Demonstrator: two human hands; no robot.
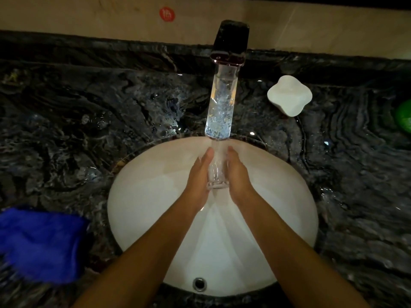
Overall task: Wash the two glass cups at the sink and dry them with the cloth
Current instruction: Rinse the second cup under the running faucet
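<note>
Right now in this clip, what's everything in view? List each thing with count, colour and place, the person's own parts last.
glass cup: one seen, clear, held between both hands under the running water
tap: one, dark top with a clear lit spout, behind the basin, water flowing
sink: one, white oval basin, centre
drain hole: one, metal, near edge of the basin
cloth: one, blue, on the counter left of the basin
counter: dark marbled stone, wet around the basin
dish: one, white, on the counter right of the tap
green thing: one, at the right edge, cut off
red sticker: one, on the wall
left hand: presses the cup's left side
right hand: presses the cup's right side
</note>
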